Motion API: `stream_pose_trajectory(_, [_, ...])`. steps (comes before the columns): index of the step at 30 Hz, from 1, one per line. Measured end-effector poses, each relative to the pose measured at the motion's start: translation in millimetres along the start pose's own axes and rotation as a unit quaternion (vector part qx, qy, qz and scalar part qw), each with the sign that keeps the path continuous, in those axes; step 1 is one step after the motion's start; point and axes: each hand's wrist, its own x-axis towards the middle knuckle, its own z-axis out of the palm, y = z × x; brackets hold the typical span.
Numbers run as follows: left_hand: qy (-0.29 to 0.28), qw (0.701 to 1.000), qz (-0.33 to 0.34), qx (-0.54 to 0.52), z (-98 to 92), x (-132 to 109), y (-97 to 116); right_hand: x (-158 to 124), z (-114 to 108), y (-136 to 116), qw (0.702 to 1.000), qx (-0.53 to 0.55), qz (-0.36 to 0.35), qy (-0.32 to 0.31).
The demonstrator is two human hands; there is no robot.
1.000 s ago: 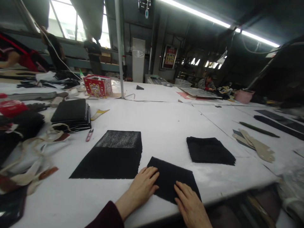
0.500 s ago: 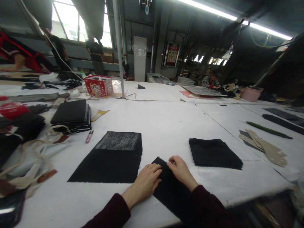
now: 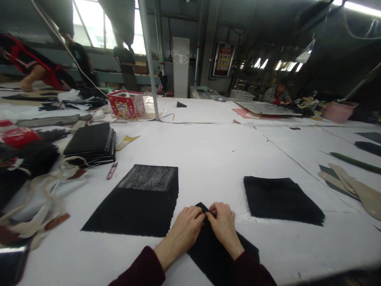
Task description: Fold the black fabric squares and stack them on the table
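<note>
Window (image 3: 94, 28) glaring upper left; far right dim, soft.

From the black cloth (image 3: 210, 254), I see room to reach ahead over the table (image 3: 208, 153), between left pile (image 3: 135, 208) and right pile (image 3: 281, 198); farther leftward, a pole (image 3: 150, 59) blocks.

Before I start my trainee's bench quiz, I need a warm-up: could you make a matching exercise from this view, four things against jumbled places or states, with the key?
Things
1. Thread snips
2. Patterned box
3. Left hand and right hand
4. Poster

Places or states
A. Fingers on a black fabric piece
B. In a frame, in the background
C. On the table, near the front right corner of a thick black stack
D. Just left of the grey pole

Right pairs: 1-C, 2-D, 3-A, 4-B
</note>
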Motion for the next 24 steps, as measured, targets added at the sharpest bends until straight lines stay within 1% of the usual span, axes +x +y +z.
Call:
stream_pose_trajectory(4, [0.012, 1.000, -0.004, -0.002, 4.3, 0.8, -2.2, 0.2, 2.5, 2.6, 1.000, 0.026, 0.008, 0.010])
stream_pose_trajectory(8, [0.011, 1.000, -0.009, -0.013, 2.3, 1.3, -3.5, 5.5, -2.2, 8.2, 0.997, 0.067, 0.025, -0.016])
stream_pose_trajectory(11, [0.010, 1.000, -0.007, -0.025, 0.1, 2.3, -3.9, 9.8, -4.2, 12.9, 0.995, 0.087, 0.014, -0.036])
stream_pose_trajectory(13, [0.013, 1.000, -0.003, -0.027, -0.4, 3.2, -4.4, 10.1, -1.4, 15.5, 0.995, 0.101, -0.011, -0.024])
stream_pose_trajectory(16, [0.022, 1.000, -0.004, -0.020, 0.6, 5.0, -5.4, 5.7, 8.7, 19.1, 0.991, 0.109, -0.069, 0.027])
stream_pose_trajectory(21, [0.023, 1.000, -0.017, 0.004, 5.2, 8.4, -7.4, -3.6, 24.8, 26.5, 0.973, 0.054, -0.185, 0.127])
stream_pose_trajectory(24, [0.034, 0.999, -0.024, 0.014, 8.9, 9.6, -8.0, -5.3, 26.5, 27.9, 0.959, 0.019, -0.240, 0.150])
